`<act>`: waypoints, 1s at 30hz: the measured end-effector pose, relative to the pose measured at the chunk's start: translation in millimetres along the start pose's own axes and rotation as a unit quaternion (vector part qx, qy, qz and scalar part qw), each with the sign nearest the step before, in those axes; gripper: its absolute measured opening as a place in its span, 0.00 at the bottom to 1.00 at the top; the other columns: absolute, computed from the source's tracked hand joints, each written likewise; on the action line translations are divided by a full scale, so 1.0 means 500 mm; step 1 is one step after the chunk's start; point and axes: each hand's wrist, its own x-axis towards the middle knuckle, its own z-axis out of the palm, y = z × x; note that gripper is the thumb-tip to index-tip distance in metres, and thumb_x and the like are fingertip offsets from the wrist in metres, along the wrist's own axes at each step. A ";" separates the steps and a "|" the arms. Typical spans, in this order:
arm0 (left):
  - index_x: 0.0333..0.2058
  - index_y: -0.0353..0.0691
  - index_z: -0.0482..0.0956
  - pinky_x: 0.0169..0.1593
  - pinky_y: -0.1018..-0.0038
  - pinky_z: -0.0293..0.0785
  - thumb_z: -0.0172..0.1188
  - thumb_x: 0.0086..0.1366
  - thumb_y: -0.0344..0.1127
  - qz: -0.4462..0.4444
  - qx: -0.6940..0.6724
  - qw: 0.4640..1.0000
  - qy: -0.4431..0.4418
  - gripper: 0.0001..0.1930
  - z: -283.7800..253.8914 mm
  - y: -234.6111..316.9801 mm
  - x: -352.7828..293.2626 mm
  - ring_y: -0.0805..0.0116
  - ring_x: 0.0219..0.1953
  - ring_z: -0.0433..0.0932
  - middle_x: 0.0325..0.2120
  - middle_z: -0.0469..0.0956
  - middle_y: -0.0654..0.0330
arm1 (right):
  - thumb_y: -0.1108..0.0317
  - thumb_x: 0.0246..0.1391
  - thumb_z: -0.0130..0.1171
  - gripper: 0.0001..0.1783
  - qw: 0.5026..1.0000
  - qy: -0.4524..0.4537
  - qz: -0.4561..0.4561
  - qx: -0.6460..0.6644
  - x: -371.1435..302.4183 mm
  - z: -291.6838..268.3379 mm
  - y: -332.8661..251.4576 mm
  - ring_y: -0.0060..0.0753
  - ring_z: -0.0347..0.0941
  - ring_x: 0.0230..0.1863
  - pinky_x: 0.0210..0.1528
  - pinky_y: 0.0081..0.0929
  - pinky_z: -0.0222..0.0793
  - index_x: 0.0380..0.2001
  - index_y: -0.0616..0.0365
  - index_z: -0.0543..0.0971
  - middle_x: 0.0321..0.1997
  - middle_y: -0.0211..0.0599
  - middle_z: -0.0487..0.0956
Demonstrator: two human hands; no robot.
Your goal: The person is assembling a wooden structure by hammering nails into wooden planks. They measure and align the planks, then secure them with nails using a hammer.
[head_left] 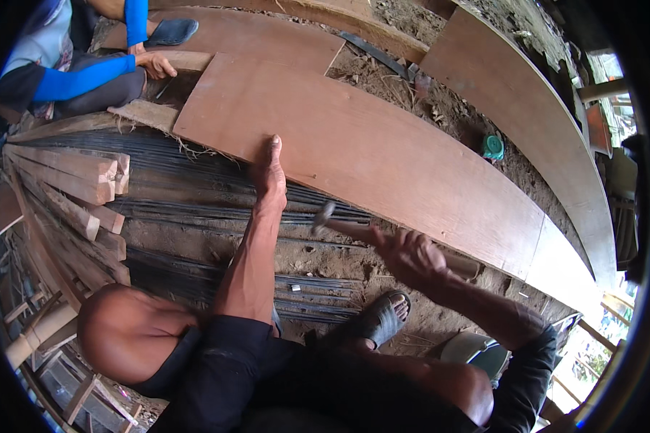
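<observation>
My left hand (271, 173) is at the near edge of a long brown plywood sheet (354, 144), its thumb laid on top and its other fingers mostly hidden or blurred at the edge. My right hand (414, 257) is wrapped around the wooden handle of a hammer (350, 228). The hammer's metal head points left, just off the sheet's near edge and slightly blurred. A small nail-like spot (313, 176) shows on the sheet near that edge, between my left hand and the hammer head.
At the upper left, another person's hand (157, 64) rests by a wooden beam. Stacked timbers (65, 173) lie left, and dark metal rods (166, 162) run beneath the sheet. Another plywood panel (513, 101) curves along the right; a green container (492, 147) sits between. A bucket (475, 351) stands near my right knee.
</observation>
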 end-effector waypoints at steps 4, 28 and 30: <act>0.51 0.34 0.78 0.56 0.69 0.69 0.69 0.60 0.48 -0.005 -0.018 1.000 -0.005 0.27 -0.004 0.000 0.001 0.66 0.50 0.75 0.49 0.78 0.57 | 0.61 0.66 0.50 0.26 0.997 0.049 -0.060 -0.009 0.006 0.013 -0.031 0.23 0.70 0.19 0.15 0.22 0.66 0.63 0.60 0.66 0.20 0.32 0.71; 0.49 0.31 0.77 0.54 0.68 0.70 0.70 0.60 0.45 0.043 -0.084 0.995 -0.038 0.25 -0.008 -0.004 -0.002 0.67 0.47 0.75 0.45 0.78 0.58 | 0.65 0.61 0.60 0.29 0.776 0.072 0.250 0.575 -0.026 -0.026 -0.087 0.44 0.82 0.25 0.24 0.37 0.75 0.62 0.59 0.63 0.30 0.50 0.82; 0.48 0.31 0.78 0.53 0.68 0.71 0.70 0.60 0.44 0.043 -0.068 0.997 -0.015 0.24 -0.007 -0.003 -0.003 0.67 0.45 0.75 0.43 0.79 0.58 | 0.69 0.59 0.61 0.34 0.762 0.118 0.262 0.581 -0.015 -0.037 -0.075 0.37 0.82 0.26 0.23 0.33 0.77 0.65 0.62 0.60 0.28 0.48 0.83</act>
